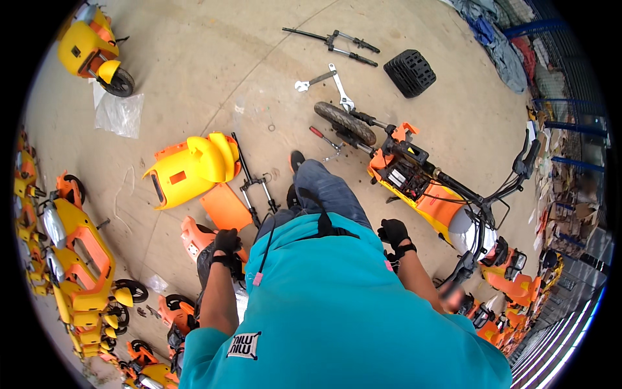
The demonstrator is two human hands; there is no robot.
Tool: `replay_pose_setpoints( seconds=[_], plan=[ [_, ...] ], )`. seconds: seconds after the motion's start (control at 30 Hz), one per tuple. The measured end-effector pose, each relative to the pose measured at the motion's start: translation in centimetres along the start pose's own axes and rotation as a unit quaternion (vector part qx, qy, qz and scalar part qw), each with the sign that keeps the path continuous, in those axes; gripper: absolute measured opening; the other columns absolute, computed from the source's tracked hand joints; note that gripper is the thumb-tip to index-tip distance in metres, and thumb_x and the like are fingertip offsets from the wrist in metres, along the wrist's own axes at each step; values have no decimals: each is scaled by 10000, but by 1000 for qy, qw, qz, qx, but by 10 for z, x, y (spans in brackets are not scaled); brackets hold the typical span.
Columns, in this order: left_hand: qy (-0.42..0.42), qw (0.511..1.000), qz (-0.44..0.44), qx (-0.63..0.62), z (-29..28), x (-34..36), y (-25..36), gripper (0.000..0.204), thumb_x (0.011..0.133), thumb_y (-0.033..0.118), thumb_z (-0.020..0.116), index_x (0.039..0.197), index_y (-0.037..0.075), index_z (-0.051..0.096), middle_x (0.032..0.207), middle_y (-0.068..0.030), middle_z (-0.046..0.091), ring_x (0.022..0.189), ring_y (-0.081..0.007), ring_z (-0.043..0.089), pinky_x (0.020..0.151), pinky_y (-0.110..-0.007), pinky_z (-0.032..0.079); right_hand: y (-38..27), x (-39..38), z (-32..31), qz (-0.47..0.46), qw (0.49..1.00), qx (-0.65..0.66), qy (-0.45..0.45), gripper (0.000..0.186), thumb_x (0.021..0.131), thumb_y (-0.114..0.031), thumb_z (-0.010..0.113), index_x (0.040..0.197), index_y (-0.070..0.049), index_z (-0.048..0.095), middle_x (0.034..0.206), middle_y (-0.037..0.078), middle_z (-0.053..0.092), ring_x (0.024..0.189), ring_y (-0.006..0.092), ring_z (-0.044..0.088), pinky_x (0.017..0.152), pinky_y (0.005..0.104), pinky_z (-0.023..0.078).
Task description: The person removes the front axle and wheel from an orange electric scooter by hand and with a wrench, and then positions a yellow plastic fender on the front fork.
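My left hand, in a black glove, hangs by my left side with its fingers curled and nothing visible in them. Close to it is an orange scooter part with black plastic beside it. On my other side, my gloved right hand is closed loosely, apart from anything else. Nearest to that hand is a partly stripped orange and yellow scooter, its wiring exposed and its front wheel pointing away from me. A yellow body shell, an orange panel and a black front fork lie ahead on the left.
Beyond the wheel lie two adjustable wrenches, a red-handled tool, another fork and a black crate. Scooters line the left, and one stands far left near a plastic sheet. Racks run along the right.
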State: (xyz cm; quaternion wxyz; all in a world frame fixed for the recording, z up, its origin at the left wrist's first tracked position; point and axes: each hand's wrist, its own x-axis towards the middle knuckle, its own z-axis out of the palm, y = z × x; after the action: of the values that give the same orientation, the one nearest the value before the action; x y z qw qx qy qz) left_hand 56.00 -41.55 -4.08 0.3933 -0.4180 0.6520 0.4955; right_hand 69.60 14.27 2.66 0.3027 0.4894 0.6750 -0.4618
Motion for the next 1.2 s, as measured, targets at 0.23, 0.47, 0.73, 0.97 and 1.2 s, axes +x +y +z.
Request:
replay_pose_setpoints(
  seconds=[0.23, 0.47, 0.73, 0.97, 1.2],
  plan=[
    [22, 998, -32, -43, -17, 26, 25, 183, 904, 192, 584, 902, 10, 597, 716, -131, 633, 512, -232, 596, 445, -352, 496, -61, 57, -10, -248, 872, -419, -54, 198, 918, -207, 594, 849, -28, 643, 780, 111, 735, 690, 216, 718, 596, 359, 576],
    [8, 1000, -17, 7, -39, 64, 142, 212, 933, 228, 581, 868, 26, 594, 678, -130, 636, 486, -263, 603, 442, -367, 487, -127, 131, -5, -275, 823, -494, -57, 130, 844, -199, 693, 876, -87, 636, 779, 78, 725, 725, 254, 723, 617, 378, 564],
    [-137, 975, 64, 163, 2, 120, 409, 257, 758, 281, 763, 833, 78, 625, 736, -151, 666, 694, -327, 669, 622, -440, 542, -26, 236, -14, -221, 935, -264, 84, 95, 900, -261, 619, 875, -170, 609, 638, 66, 600, 548, 203, 632, 447, 383, 480],
    [-240, 793, 282, 484, 209, 184, 613, 291, 751, 362, 728, 909, 129, 651, 890, -161, 655, 886, -332, 619, 704, -484, 525, -223, 113, 41, 29, 948, 249, 198, 375, 945, -359, 577, 722, -73, 676, 600, 82, 649, 495, 205, 629, 507, 389, 504],
    [-299, 477, 420, 712, 307, 235, 732, 355, 744, 442, 692, 984, 180, 676, 1044, -172, 644, 1078, -337, 570, 786, -528, 508, -192, 10, 190, 292, 814, 395, 311, 470, 857, -455, 608, 886, -4, 739, 903, 263, 702, 920, 417, 693, 812, 486, 548]
  ],
)
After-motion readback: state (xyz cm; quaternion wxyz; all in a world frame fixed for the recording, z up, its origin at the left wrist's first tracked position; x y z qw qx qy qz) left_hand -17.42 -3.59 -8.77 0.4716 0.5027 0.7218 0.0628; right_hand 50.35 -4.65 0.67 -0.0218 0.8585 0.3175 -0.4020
